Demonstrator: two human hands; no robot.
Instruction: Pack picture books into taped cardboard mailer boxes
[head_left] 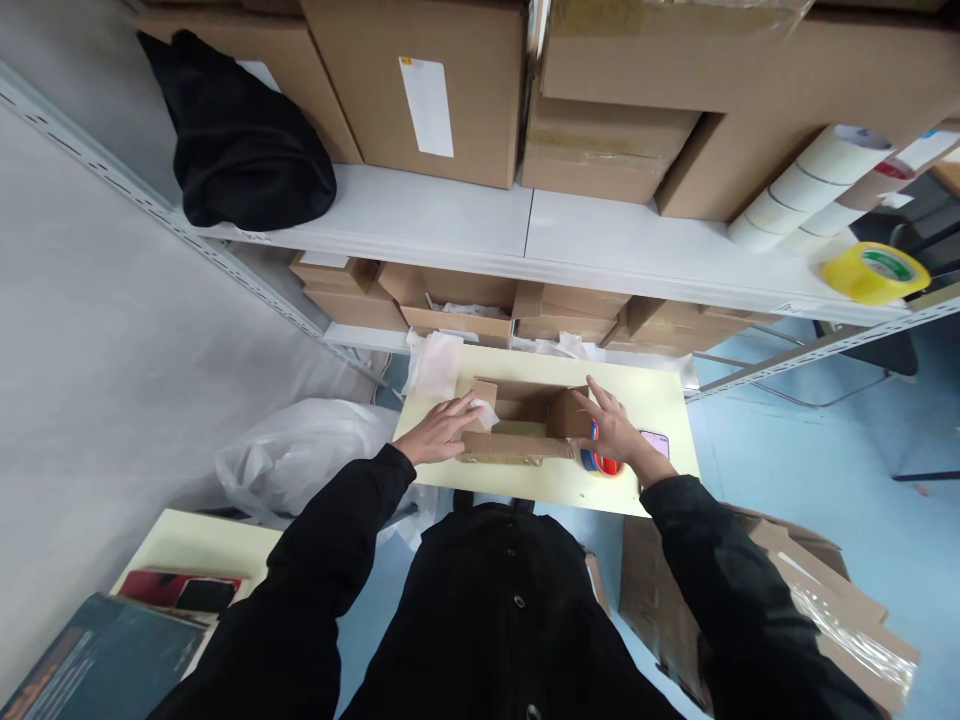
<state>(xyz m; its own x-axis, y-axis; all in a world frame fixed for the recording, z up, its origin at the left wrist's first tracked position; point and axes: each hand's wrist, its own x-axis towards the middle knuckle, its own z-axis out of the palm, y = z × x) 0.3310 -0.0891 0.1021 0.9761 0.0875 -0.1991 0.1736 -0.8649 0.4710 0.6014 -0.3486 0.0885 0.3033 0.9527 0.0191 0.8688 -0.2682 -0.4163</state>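
Note:
A small open cardboard box [517, 425] sits on a pale yellow table [637, 385] in front of me. My left hand [442, 430] lies flat on the box's left flap, fingers stretched out, touching a bit of white paper [486, 413] at the box edge. My right hand [615, 430] rests with spread fingers against the box's right flap. Under that hand lies a red and blue tape dispenser [600, 463]. A phone [655, 441] lies just right of my right wrist.
A white shelf [450, 215] above carries large cardboard boxes [420, 80], a black bag [240, 140], white tape rolls [802, 190] and a yellow tape roll [874, 270]. Flat cartons [810, 600] lie at lower right, a plastic bag [300, 450] at left.

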